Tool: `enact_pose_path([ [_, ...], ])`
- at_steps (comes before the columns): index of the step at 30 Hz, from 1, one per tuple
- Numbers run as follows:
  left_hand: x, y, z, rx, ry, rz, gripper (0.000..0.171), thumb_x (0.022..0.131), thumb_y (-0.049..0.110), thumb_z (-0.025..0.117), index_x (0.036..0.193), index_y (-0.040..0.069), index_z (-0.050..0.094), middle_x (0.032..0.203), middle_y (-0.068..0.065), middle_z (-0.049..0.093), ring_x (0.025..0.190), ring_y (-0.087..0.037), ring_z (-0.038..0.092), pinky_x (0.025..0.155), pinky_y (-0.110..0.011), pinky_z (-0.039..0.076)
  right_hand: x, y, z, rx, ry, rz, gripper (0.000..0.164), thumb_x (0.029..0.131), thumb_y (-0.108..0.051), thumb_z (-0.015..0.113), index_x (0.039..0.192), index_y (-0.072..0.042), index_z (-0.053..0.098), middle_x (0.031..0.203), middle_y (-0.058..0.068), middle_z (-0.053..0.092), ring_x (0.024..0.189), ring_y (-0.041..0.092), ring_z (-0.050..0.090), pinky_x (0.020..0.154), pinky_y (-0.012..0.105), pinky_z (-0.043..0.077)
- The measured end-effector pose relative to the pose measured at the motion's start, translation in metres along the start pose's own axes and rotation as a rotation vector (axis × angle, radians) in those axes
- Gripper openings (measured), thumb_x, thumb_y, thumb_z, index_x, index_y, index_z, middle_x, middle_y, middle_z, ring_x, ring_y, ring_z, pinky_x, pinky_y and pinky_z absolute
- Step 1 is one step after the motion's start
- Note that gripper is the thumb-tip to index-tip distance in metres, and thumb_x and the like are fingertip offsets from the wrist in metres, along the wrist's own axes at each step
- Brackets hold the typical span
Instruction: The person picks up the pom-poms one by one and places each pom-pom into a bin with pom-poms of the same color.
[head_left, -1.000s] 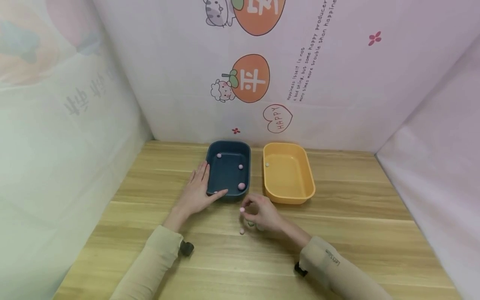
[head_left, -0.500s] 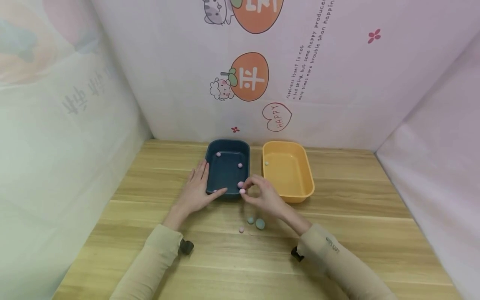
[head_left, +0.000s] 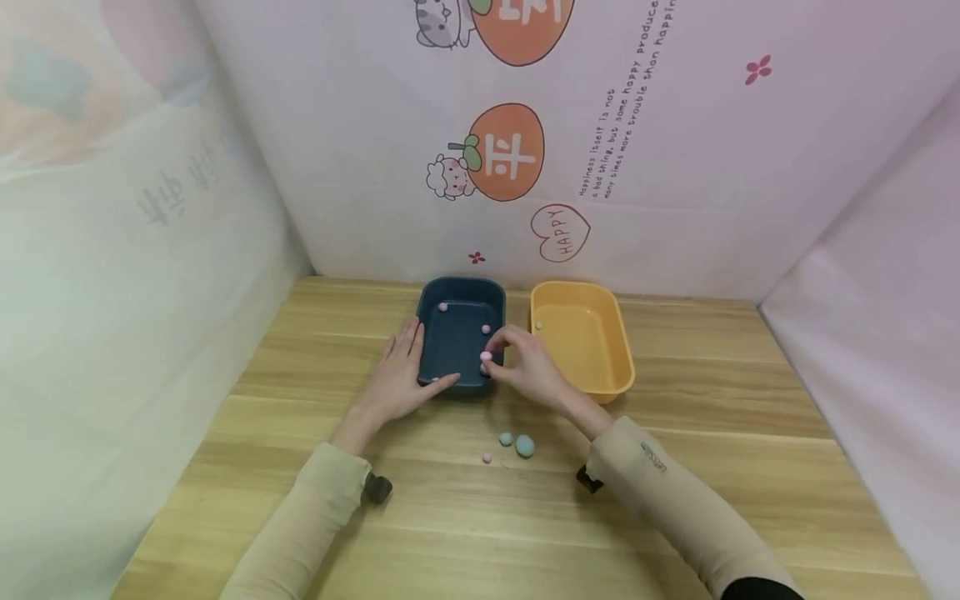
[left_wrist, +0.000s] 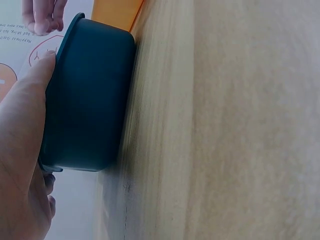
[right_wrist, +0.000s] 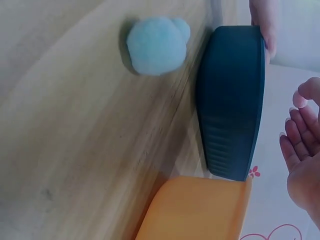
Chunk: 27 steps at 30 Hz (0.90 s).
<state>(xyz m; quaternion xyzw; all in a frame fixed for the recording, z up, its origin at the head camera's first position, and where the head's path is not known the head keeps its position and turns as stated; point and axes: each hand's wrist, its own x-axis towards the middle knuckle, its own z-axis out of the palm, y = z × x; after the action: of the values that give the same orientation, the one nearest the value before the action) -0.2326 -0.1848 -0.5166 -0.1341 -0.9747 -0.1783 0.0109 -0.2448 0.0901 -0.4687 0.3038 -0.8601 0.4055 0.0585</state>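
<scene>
My right hand (head_left: 534,371) pinches a small pink pom-pom (head_left: 486,356) between thumb and forefinger, over the right side of the dark blue box (head_left: 452,343). My left hand (head_left: 393,379) rests on that box's near left corner, fingers straight along the left side and thumb on the front rim. Inside lie several pink pom-poms, one at the far left (head_left: 442,307); another is partly hidden behind the right fingers. On the table in front are a large light-blue pom-pom (head_left: 525,447), a smaller light-blue pom-pom (head_left: 506,438) and a small pink pom-pom (head_left: 487,458).
To the right of the blue box stands a yellow box (head_left: 581,342) with a small pale pom-pom (head_left: 538,325) at its left wall. Both boxes sit near the back of the wooden table (head_left: 480,533), close to a printed white cloth wall (head_left: 360,167).
My right hand has lifted the pinched pink pom-pom away from the table, forward and over the blue box's right edge. The light-blue pom-poms have come into view. My left hand stays put.
</scene>
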Motion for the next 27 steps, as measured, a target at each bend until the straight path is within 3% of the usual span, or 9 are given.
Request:
enact_pose_path([
  [8, 0.008, -0.002, 0.004, 0.006, 0.02, 0.024, 0.128, 0.096, 0.093, 0.043, 0.176, 0.0, 0.008, 0.186, -0.02, 0.007, 0.174, -0.038, 0.011, 0.141, -0.061, 0.016, 0.019, 0.016, 0.004, 0.0, 0.003, 0.062, 0.018, 0.098, -0.005, 0.082, 0.111, 0.001, 0.071, 0.117, 0.02, 0.074, 0.114, 0.036, 0.072, 0.108, 0.058, 0.06],
  [13, 0.006, -0.005, 0.003, -0.01, 0.007, 0.017, 0.129, 0.095, 0.092, 0.046, 0.175, -0.002, 0.009, 0.186, -0.02, 0.005, 0.175, -0.037, 0.008, 0.142, -0.06, 0.014, 0.033, 0.019, 0.011, -0.029, -0.024, 0.111, 0.021, 0.101, -0.013, 0.081, 0.116, -0.001, 0.071, 0.12, 0.018, 0.073, 0.117, 0.037, 0.07, 0.109, 0.052, 0.059],
  [19, 0.004, -0.006, -0.001, -0.016, 0.018, 0.018, 0.125, 0.098, 0.086, 0.051, 0.174, -0.004, 0.011, 0.186, -0.021, 0.006, 0.175, -0.038, 0.01, 0.142, -0.06, 0.014, 0.051, 0.019, 0.015, -0.004, -0.032, 0.155, 0.02, 0.102, -0.014, 0.078, 0.117, -0.002, 0.07, 0.12, 0.017, 0.07, 0.118, 0.04, 0.067, 0.11, 0.052, 0.058],
  [27, 0.006, -0.003, 0.002, -0.019, -0.001, 0.016, 0.124, 0.098, 0.087, 0.05, 0.175, -0.002, 0.01, 0.187, -0.02, 0.005, 0.175, -0.035, 0.007, 0.142, -0.058, 0.012, 0.063, 0.027, 0.021, -0.049, -0.031, 0.192, 0.018, 0.104, -0.014, 0.076, 0.115, -0.001, 0.071, 0.118, 0.017, 0.069, 0.114, 0.04, 0.067, 0.102, 0.046, 0.059],
])
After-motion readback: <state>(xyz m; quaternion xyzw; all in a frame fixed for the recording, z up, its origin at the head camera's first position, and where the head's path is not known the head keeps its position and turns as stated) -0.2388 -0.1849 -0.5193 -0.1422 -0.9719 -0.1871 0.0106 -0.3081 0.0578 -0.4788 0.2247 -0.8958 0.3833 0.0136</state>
